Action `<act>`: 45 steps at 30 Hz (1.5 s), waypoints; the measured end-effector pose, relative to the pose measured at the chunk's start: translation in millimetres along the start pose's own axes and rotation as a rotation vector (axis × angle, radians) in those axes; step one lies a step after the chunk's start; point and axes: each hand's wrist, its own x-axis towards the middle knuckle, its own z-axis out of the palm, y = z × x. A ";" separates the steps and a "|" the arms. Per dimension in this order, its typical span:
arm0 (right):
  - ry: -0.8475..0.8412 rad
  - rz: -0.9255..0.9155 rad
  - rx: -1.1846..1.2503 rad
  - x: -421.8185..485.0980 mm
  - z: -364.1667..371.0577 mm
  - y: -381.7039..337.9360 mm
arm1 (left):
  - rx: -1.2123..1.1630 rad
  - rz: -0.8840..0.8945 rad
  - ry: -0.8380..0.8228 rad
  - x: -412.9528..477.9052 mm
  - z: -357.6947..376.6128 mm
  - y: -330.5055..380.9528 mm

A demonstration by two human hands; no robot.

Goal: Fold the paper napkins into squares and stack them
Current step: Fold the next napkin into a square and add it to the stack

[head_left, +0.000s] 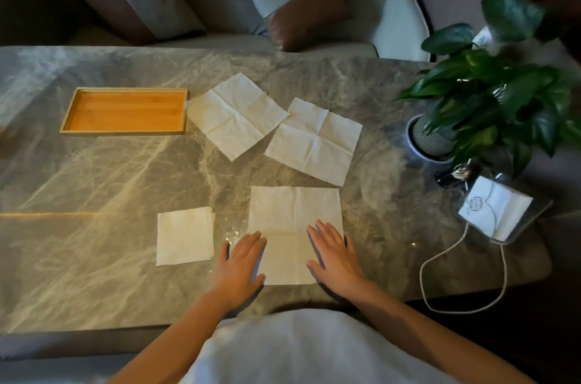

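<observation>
White open napkin (294, 220) lies right of the folded square (185, 236); our left hand (240, 264) and right hand (333, 254) press it flat, fingers spread, gripping nothing. Uneven pressure could skew our fold.

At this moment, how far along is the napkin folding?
Done: one folded square lies left of the hands. In hand: the left hand and right hand rest flat on the near unfolded napkin, not yet folded. Left: two open napkins farther back. No stack yet, and the wooden tray holds nothing.
</observation>
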 end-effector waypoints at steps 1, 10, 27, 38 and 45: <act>0.000 -0.014 0.002 -3.1 -0.1 8.3 | -0.002 -0.002 0.007 1.7 1.9 2.8; 0.043 -0.157 0.136 -12.6 11.0 59.7 | -0.159 -0.143 0.139 9.9 19.5 19.9; 0.318 0.006 0.616 13.3 -25.1 53.7 | -0.566 -0.061 -0.039 13.5 -40.9 5.9; 0.077 0.123 0.828 20.1 -32.9 62.0 | -0.576 -0.333 0.298 33.6 -14.6 20.9; 0.150 0.223 0.773 17.3 -17.1 63.6 | -0.564 -0.350 0.236 30.0 -8.9 16.4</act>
